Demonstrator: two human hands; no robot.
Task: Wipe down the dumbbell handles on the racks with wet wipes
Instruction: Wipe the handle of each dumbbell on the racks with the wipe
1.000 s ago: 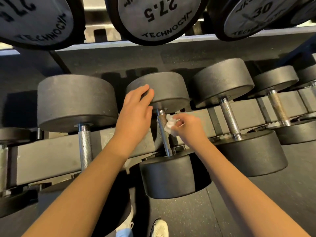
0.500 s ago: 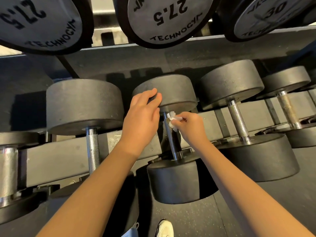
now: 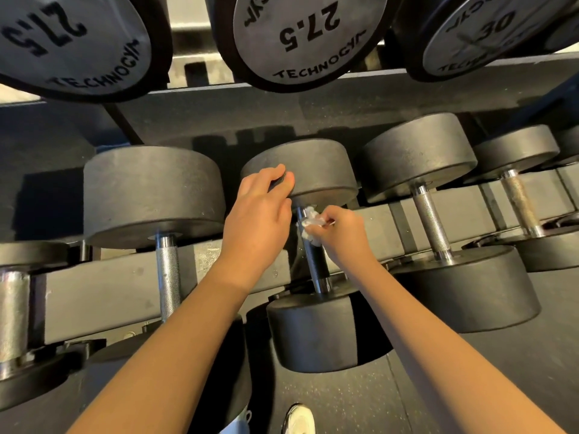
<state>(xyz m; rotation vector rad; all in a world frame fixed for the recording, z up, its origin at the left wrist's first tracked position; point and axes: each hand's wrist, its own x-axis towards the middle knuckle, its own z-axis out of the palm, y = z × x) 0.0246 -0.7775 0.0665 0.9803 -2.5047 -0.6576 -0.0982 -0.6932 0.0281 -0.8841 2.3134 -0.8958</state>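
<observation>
A black dumbbell lies on the lower rack rail in the middle, its dark metal handle point(image 3: 317, 261) running between a far head point(image 3: 316, 170) and a near head point(image 3: 313, 333). My right hand point(image 3: 341, 236) pinches a crumpled white wet wipe point(image 3: 310, 225) against the upper end of that handle. My left hand point(image 3: 257, 220) rests on the left rim of the far head, fingers spread over it. The top of the handle is hidden behind the wipe.
Neighbouring dumbbells sit on the same rail: one to the left with a knurled handle point(image 3: 167, 274), two to the right point(image 3: 430, 220) point(image 3: 520, 205). Heads marked 27.5 point(image 3: 308, 29) and 30 point(image 3: 488, 32) hang overhead on the upper shelf. Dark rubber floor and a white shoe point(image 3: 299, 418) lie below.
My right hand slid the wipe up the handle towards the far head. My left hand stayed on the far head. The view shifted slightly.
</observation>
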